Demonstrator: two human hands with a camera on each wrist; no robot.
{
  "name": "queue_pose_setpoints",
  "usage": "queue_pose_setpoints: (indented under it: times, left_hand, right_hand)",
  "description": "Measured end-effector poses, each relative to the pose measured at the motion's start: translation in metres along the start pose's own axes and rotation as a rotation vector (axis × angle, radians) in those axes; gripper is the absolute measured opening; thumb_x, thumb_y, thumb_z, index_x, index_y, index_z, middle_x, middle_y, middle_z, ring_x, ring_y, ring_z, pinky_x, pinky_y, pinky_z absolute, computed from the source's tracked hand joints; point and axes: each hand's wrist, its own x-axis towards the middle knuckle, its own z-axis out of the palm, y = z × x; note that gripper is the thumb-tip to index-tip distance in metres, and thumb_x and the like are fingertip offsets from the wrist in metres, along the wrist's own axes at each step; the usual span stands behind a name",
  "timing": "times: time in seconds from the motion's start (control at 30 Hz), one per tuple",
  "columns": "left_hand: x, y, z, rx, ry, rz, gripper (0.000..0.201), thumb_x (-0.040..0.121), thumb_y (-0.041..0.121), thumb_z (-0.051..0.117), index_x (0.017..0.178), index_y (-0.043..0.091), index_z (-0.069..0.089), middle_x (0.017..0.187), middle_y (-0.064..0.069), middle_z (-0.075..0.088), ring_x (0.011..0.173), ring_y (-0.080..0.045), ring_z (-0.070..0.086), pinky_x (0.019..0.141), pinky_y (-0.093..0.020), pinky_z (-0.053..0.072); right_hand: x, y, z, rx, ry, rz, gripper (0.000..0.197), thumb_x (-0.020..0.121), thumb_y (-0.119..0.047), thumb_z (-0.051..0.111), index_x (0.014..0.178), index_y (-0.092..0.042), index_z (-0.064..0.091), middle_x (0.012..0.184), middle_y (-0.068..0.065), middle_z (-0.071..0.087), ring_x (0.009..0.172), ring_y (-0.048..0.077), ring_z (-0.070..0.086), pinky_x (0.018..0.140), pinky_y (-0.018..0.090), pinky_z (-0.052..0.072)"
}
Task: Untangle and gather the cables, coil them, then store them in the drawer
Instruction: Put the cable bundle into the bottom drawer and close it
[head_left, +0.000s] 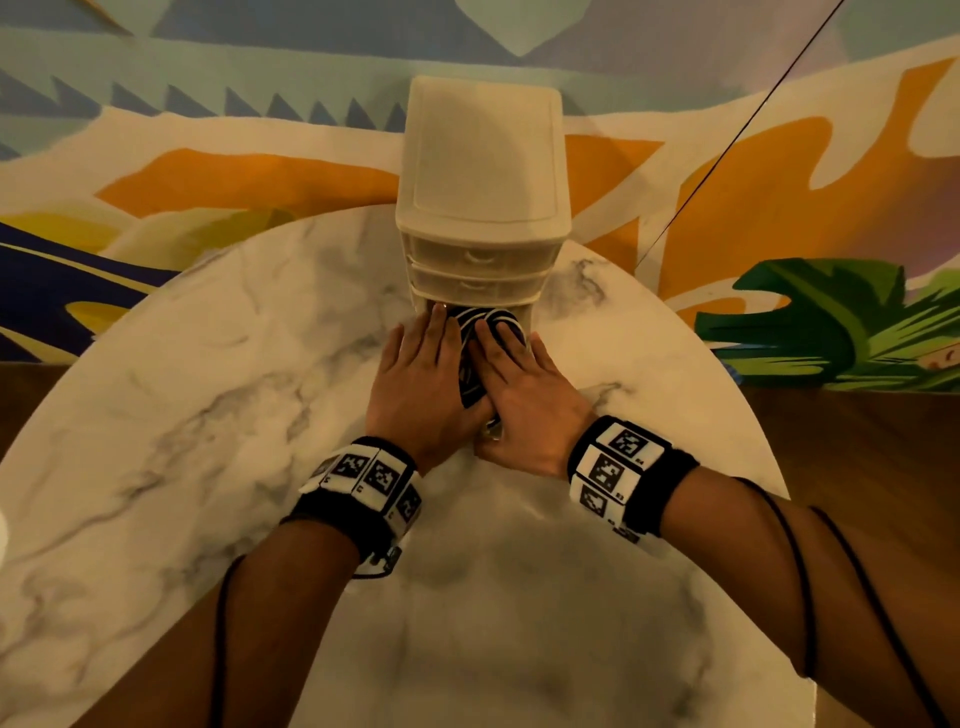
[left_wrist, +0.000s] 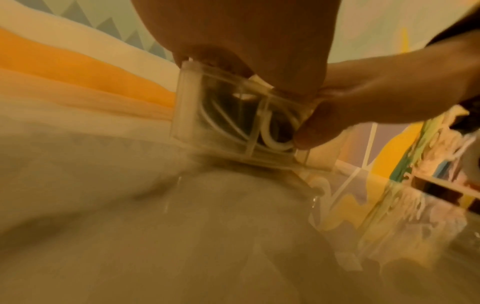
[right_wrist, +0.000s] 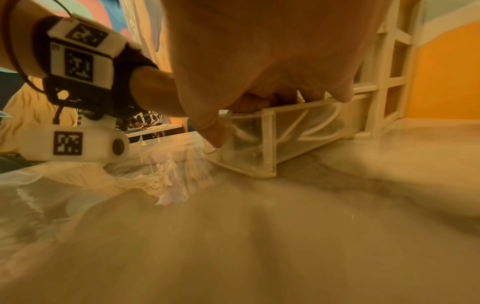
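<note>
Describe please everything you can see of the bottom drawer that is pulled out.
The bottom drawer is clear plastic with whitish edges. It is pulled partly out of the small white drawer unit and lies on the marble table. Coiled black and white cables lie inside. The left hand and right hand rest flat on top, thumbs against its front.
</note>
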Motion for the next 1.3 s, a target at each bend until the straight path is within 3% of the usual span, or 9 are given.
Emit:
queue_pose_setpoints:
  times: [0.13,0.3,0.47,0.63,0.77,0.93,1.1,1.3]
  left_hand:
    - [0.004,0.0,-0.004,-0.104,0.01,-0.042,0.085,0.079,0.064,0.043,0.146,0.016,0.025,0.155,-0.003,0.024,0.144,-0.017,0.015,0.117,-0.039,-0.001]
    - [0.004,0.003,-0.012,0.065,-0.05,0.004,0.087,0.083,0.066,0.031,0.148,0.01,0.018,0.157,-0.009,0.018,0.145,-0.021,0.011,0.117,-0.042,-0.004]
    - [-0.001,0.009,-0.007,0.078,-0.083,-0.05,0.086,0.085,0.064,0.022,0.15,0.01,0.005,0.159,-0.009,0.005,0.146,-0.023,0.002,0.116,-0.043,-0.008]
    - [0.001,0.009,-0.005,-0.061,-0.08,-0.112,0.089,0.078,0.064,0.036,0.149,0.015,0.013,0.158,-0.003,0.01,0.145,-0.022,0.004,0.117,-0.045,-0.004]
    - [0.006,0.004,-0.016,-0.114,-0.075,-0.081,0.087,0.077,0.061,0.049,0.147,0.018,0.022,0.156,0.0,0.018,0.144,-0.019,0.008,0.117,-0.044,0.0]
    - [0.007,0.007,-0.018,-0.009,-0.154,-0.043,0.085,0.086,0.064,0.032,0.15,0.013,0.011,0.159,-0.005,0.007,0.146,-0.019,0.0,0.117,-0.043,-0.003]
    - [-0.001,0.015,-0.014,0.004,-0.126,-0.087,0.073,0.094,0.053,0.021,0.15,0.009,0.006,0.158,-0.011,0.001,0.146,-0.023,0.001,0.118,-0.041,0.002]
    - [0.0,0.007,-0.009,0.008,-0.16,-0.039,0.078,0.093,0.057,0.02,0.15,0.008,-0.001,0.158,-0.012,-0.007,0.146,-0.023,-0.005,0.119,-0.039,0.001]
  right_hand:
    - [0.002,0.002,0.0,0.001,-0.005,-0.002,0.105,0.076,-0.062,0.053,0.151,-0.013,-0.002,0.159,0.008,-0.009,0.146,0.025,-0.01,0.12,0.046,0.001]
    - [0.002,0.001,0.0,-0.024,-0.004,-0.003,0.107,0.074,-0.061,0.056,0.151,-0.012,0.0,0.159,0.008,-0.007,0.147,0.026,-0.008,0.12,0.047,0.002]
    - [0.0,0.001,0.002,0.002,-0.007,0.008,0.106,0.075,-0.06,0.056,0.151,-0.013,-0.002,0.159,0.007,-0.01,0.146,0.024,-0.01,0.12,0.046,0.0]
    - [0.0,0.002,0.005,0.008,0.006,0.007,0.106,0.075,-0.059,0.057,0.151,-0.012,0.0,0.159,0.008,-0.009,0.147,0.025,-0.009,0.12,0.045,0.0]
    - [0.0,0.003,0.004,-0.026,0.006,-0.009,0.106,0.075,-0.061,0.057,0.151,-0.01,0.002,0.159,0.009,-0.007,0.147,0.027,-0.007,0.12,0.046,0.001]
    - [0.002,0.007,0.001,-0.051,0.012,-0.021,0.104,0.078,-0.062,0.054,0.151,-0.01,0.001,0.16,0.009,-0.004,0.147,0.027,-0.004,0.12,0.046,0.002]
    - [0.012,0.009,-0.005,-0.001,0.033,0.005,0.098,0.082,-0.062,0.049,0.151,-0.009,0.004,0.159,0.01,0.001,0.147,0.027,-0.004,0.12,0.045,0.002]
    - [0.017,0.012,0.003,-0.028,0.038,0.007,0.096,0.085,-0.058,0.048,0.151,-0.008,0.001,0.159,0.01,-0.005,0.146,0.027,-0.013,0.119,0.044,-0.003]
